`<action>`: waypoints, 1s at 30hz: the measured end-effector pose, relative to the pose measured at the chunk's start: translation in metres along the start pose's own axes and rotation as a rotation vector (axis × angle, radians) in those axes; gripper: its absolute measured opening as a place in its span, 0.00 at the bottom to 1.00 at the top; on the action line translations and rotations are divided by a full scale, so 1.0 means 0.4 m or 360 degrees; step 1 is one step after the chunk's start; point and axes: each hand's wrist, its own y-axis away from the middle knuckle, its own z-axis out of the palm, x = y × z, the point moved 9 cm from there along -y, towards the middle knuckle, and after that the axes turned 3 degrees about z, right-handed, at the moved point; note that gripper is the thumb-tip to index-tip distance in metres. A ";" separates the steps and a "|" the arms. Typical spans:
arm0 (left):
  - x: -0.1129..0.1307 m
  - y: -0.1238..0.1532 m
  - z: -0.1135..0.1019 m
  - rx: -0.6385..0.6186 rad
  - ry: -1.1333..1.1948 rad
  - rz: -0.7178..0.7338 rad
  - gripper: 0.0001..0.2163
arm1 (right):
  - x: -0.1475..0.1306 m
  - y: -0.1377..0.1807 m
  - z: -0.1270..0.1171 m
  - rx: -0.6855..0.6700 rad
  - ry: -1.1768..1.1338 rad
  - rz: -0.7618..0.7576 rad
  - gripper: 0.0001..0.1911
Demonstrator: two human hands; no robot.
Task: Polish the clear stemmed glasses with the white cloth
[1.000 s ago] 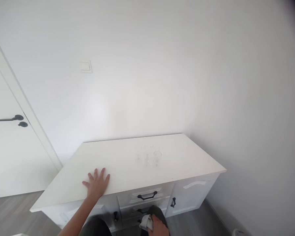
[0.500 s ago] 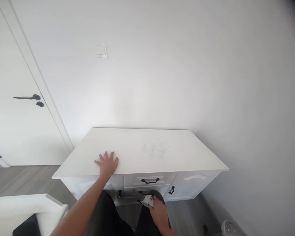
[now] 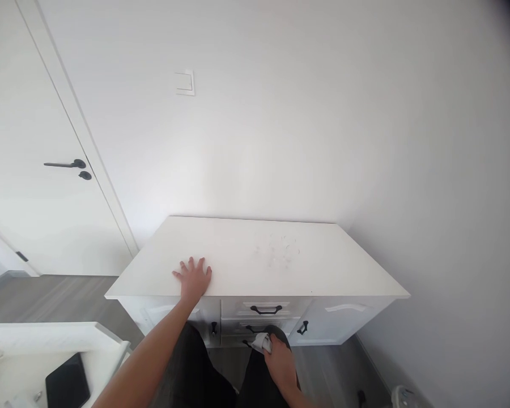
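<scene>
My left hand (image 3: 194, 280) rests flat with spread fingers on the left part of a white cabinet top (image 3: 238, 255), near its front edge. Below that edge, over my right knee, my right hand (image 3: 280, 361) is closed around a crumpled whitish cloth or tissue (image 3: 262, 342); I cannot tell which. Grey smudges and faint ring marks (image 3: 280, 252) lie right of centre on the cabinet top. Under it are drawers with a dark handle (image 3: 266, 310), partly hidden behind my legs, and a door on each side.
A white wall with a switch (image 3: 185, 83) rises behind the cabinet. At left is a white door with a dark lever handle (image 3: 66, 164). A low white table (image 3: 38, 334) at lower left holds a black flat object (image 3: 68, 382). At lower right stands a partly seen pale object (image 3: 403, 396).
The whole view has shifted, so the cabinet and door appear farther right and slightly higher. My left hand stays flat on the top, and my right hand still grips the crumpled whitish cloth or tissue.
</scene>
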 end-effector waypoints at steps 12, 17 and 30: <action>0.008 0.005 -0.015 -0.0011 0.0034 0.0016 0.24 | -0.001 0.007 -0.006 -0.0022 -0.0011 0.0000 0.22; 0.007 0.004 -0.012 -0.0007 0.0050 0.0018 0.24 | 0.003 0.004 0.000 0.0004 -0.0008 -0.0007 0.22; 0.005 0.005 -0.008 -0.0057 -0.0007 -0.0013 0.24 | 0.014 -0.004 0.011 -0.0010 0.0000 0.0028 0.21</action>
